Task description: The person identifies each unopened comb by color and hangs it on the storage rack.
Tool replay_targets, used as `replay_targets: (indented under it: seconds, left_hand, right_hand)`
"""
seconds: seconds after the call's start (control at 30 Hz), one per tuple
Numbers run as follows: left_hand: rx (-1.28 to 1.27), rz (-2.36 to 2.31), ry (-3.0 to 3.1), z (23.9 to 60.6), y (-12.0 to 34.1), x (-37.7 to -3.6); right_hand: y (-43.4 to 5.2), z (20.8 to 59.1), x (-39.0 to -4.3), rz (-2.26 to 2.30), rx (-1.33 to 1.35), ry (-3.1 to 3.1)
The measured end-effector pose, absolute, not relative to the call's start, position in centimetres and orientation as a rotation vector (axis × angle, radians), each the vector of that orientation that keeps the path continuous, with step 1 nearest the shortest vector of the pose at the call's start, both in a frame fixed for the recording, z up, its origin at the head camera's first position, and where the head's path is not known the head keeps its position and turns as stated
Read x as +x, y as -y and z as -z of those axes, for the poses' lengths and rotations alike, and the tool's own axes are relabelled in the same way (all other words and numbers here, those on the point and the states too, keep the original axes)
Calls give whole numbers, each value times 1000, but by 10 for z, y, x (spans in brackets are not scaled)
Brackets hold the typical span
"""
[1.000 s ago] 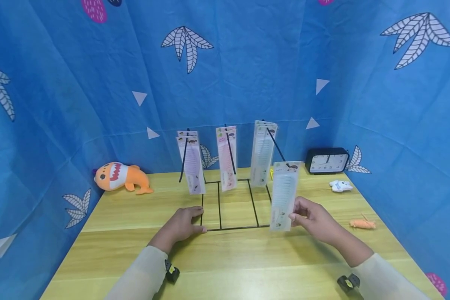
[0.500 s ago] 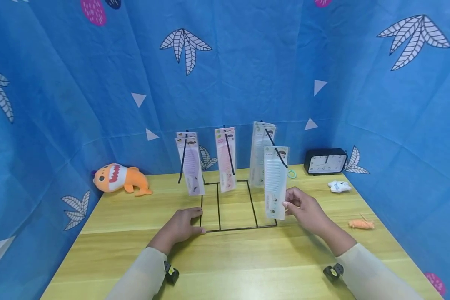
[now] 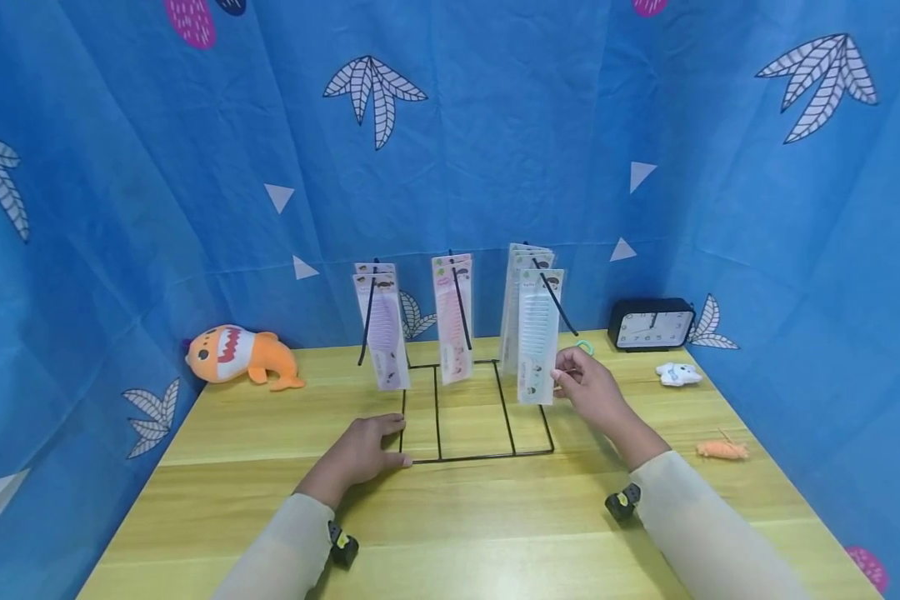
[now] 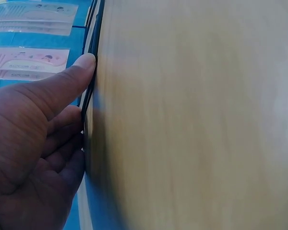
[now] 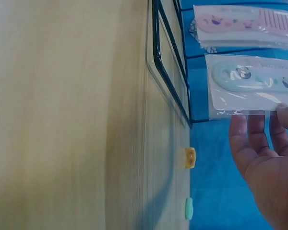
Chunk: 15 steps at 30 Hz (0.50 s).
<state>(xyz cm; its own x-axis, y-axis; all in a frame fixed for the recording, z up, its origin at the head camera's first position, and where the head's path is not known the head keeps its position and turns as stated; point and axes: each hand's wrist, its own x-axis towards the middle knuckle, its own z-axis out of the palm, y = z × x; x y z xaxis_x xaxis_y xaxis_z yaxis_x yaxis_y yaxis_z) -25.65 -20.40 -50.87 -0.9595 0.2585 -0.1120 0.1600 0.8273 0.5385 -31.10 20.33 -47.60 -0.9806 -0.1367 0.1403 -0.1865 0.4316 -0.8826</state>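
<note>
A packaged pale green comb (image 3: pixel 537 342) hangs on the right hook (image 3: pixel 565 315) of a black wire rack (image 3: pixel 474 457), with similar packs (image 3: pixel 508 308) behind it. The lower right edge of that front pack is pinched between thumb and fingers of my right hand (image 3: pixel 588 387); in the right wrist view the hand (image 5: pixel 273 170) is at the pack's end. My left hand (image 3: pixel 360 454) touches the rack's front left corner, thumb and fingers spread. The left wrist view shows its thumb (image 4: pixel 69 84) against the wire. Purple packs (image 3: pixel 384 333) and pink packs (image 3: pixel 452 321) hang on the other hooks.
An orange shark plush (image 3: pixel 243 357) lies at the back left. At the right are a black clock (image 3: pixel 651 324), a white toy (image 3: pixel 677 374) and an orange item (image 3: pixel 722 450). A green ring (image 3: pixel 585 347) lies behind my right hand. Blue curtain (image 3: pixel 450 167) surrounds the table.
My right hand has moved back and left, sliding the pale green comb pack from the hook's tip along toward the packs behind. The left hand stays at the rack's corner.
</note>
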Motion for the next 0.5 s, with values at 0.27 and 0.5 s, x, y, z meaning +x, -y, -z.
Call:
replay_targets:
  seconds: [0.27,0.5]
  left_hand:
    - [337,-820,-2823,510,206,-257]
    - [325,-829,-2825,508,205,-256]
  right_hand:
    - [-197,481,-326,-1690,255,2579]
    - [-195,482,-334,-1697,234,2557]
